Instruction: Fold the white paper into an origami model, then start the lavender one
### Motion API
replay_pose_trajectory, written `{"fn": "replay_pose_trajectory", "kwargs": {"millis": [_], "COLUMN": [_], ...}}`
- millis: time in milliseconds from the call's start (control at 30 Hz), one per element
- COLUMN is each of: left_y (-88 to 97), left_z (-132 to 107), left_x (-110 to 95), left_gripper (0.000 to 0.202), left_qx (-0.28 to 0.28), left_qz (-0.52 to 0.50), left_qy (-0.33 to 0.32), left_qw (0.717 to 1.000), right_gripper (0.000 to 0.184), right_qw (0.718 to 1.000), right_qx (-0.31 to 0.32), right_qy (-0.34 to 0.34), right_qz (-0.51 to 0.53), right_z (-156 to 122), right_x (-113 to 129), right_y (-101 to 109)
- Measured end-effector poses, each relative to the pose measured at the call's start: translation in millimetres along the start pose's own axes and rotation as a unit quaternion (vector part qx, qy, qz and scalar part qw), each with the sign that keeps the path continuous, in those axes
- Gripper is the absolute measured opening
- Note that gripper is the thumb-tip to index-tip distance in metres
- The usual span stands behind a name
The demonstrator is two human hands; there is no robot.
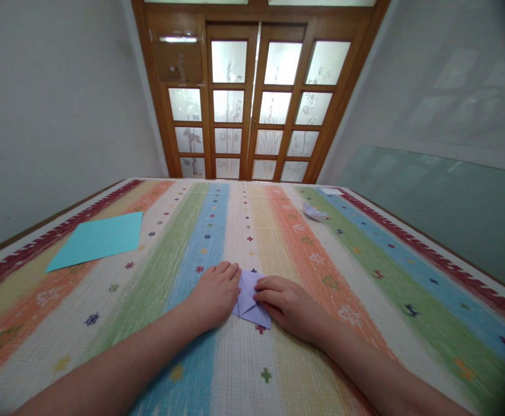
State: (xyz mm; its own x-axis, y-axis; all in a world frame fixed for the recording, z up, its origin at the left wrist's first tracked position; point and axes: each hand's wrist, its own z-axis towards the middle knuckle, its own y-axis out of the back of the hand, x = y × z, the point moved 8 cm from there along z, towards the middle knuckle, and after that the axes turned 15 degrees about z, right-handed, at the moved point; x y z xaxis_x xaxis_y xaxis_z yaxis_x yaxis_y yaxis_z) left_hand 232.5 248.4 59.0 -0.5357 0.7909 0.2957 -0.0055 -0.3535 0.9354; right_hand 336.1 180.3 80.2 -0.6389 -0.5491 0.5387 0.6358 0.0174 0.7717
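A small piece of lavender origami paper [249,300], folded into several layers with creases meeting near its middle, lies on the tablecloth in front of me. My left hand [218,293] is closed at its left edge, fingers together and curled down on the paper. From the other side, my right hand [288,303] has its fingertips on the paper's right part, with the thumb tucked underneath out of sight. The paper's side edges are partly hidden by my fingers.
A flat turquoise sheet [100,240] lies to the left. Toward the back right sit a folded pale lavender paper piece [314,212] and a small white item [331,191]. The striped tablecloth [148,289] covers the table; wooden glass-paned doors [252,104] stand behind it.
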Motion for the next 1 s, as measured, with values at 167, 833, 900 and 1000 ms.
{"fn": "replay_pose_trajectory", "kwargs": {"millis": [167,833,900,1000], "left_y": [0.8,9.3,10.8,9.6], "left_z": [-2,7,7,7], "left_x": [7,14,12,11], "left_gripper": [0.049,0.033,0.028,0.026], "left_qx": [0.014,-0.016,-0.013,-0.009], "left_qz": [-0.007,-0.062,-0.057,-0.052], "left_qy": [0.026,0.019,0.014,0.017], "left_qw": [1.000,0.998,0.998,0.998], "right_gripper": [0.022,0.025,0.025,0.026], "right_qw": [1.000,0.999,0.999,0.999], "right_qx": [0.003,0.019,0.023,0.021], "right_qy": [-0.002,0.024,0.024,0.024], "right_qz": [0.001,0.011,0.014,0.019], "right_z": [-2,0,0,-1], "right_x": [-3,-3,-3,-5], "right_y": [-1,-3,-4,-4]}}
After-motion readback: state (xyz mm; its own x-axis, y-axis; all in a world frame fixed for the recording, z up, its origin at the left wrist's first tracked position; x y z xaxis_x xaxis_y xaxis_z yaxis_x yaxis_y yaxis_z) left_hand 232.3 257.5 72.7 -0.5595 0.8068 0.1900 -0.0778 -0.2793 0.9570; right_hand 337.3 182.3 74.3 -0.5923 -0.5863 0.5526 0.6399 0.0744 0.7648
